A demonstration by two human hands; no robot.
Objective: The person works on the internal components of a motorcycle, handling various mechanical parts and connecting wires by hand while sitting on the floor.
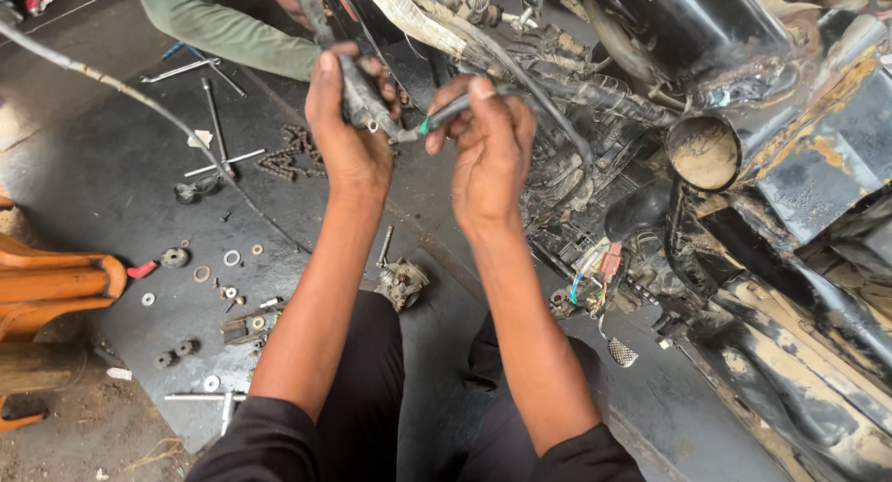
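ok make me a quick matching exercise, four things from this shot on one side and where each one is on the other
Things:
1. left hand
2. right hand
3. drive chain
4. carburettor

Places:
A. on the floor between the forearms
B. pinching a green-tipped wire
C. heaped on the mat near the long tools
D. gripping a black connector

Pairs: 1-D, 2-B, 3-C, 4-A
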